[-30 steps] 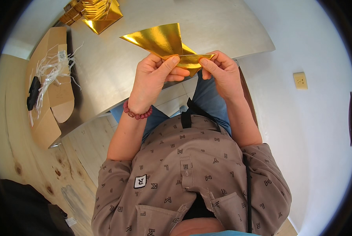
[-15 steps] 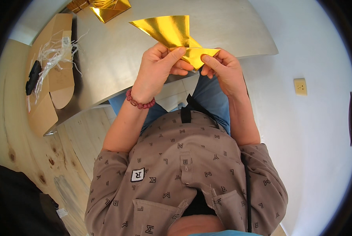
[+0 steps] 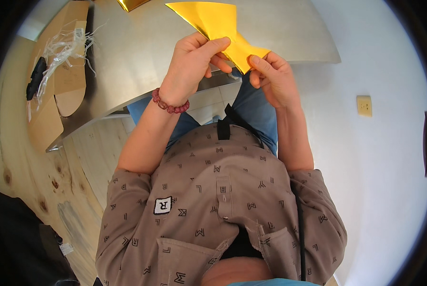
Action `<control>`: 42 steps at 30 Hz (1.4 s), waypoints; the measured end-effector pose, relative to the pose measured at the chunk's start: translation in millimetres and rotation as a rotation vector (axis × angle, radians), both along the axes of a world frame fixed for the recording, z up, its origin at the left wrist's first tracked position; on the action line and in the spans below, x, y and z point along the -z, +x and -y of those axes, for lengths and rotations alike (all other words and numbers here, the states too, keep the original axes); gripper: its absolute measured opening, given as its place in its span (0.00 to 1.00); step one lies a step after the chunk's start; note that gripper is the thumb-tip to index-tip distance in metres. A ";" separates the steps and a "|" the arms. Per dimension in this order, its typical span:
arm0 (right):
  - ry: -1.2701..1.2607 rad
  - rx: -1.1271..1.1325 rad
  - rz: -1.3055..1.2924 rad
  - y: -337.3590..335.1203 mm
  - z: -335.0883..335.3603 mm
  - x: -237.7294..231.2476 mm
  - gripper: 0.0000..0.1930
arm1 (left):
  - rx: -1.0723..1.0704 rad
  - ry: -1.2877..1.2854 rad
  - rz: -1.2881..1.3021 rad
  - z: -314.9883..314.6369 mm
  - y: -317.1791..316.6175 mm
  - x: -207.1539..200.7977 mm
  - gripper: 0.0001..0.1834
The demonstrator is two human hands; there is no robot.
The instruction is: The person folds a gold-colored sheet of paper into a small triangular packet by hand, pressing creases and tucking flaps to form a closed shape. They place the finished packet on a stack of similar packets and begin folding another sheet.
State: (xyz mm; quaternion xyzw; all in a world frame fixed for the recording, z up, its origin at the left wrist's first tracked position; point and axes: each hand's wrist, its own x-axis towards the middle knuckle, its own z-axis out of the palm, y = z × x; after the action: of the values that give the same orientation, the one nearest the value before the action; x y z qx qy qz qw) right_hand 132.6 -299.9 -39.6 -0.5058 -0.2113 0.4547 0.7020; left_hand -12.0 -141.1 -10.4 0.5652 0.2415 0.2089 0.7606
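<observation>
A shiny gold sheet of foil paper [image 3: 213,20], folded narrow at its middle and flared at both ends, is held up over the near edge of the metal table. My left hand [image 3: 194,59] pinches it at the narrow part, thumb on top. The lower flared end is between the thumb and fingers of my right hand [image 3: 273,76]. The wider end fans out up and to the left, above my left hand. My left fingers are partly hidden behind the paper.
The steel table [image 3: 137,52] has a curved look. At its left lies an opened brown cardboard piece [image 3: 70,90] with clear plastic strips [image 3: 68,59] and a black object [image 3: 36,78]. Another gold folded piece [image 3: 132,4] shows at the far edge. A white wall with an outlet [image 3: 364,106] stands right.
The lower end of the gold paper, folded across level before, now slants down to the right as a flared tail. The view has shifted, so table things sit higher.
</observation>
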 end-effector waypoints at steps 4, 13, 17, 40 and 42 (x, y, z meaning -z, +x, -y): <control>0.001 -0.004 -0.056 1.2 -0.8 -0.5 0.10 | 0.000 -0.024 0.040 -1.6 1.8 1.7 0.10; 0.001 -0.054 -0.017 -3.2 -3.1 1.1 0.12 | -0.005 0.003 0.036 -5.4 -0.1 5.4 0.12; 0.032 -0.104 -0.097 -0.5 -2.9 0.4 0.13 | -0.028 0.039 0.037 -2.1 1.8 5.0 0.14; -0.046 -0.086 0.212 -6.8 -4.7 -8.1 0.10 | -0.048 0.069 -0.047 -1.0 -1.5 4.3 0.13; -0.008 -0.058 0.188 -7.4 -3.4 -13.7 0.08 | -0.052 0.028 -0.019 -2.1 -4.1 5.4 0.14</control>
State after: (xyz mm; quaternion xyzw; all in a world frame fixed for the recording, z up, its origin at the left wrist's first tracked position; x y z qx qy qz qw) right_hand 125.2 -296.4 -25.9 -0.5428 -0.2892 0.4262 0.6634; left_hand -16.1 -139.0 -15.8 0.5713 0.2601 0.2266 0.7447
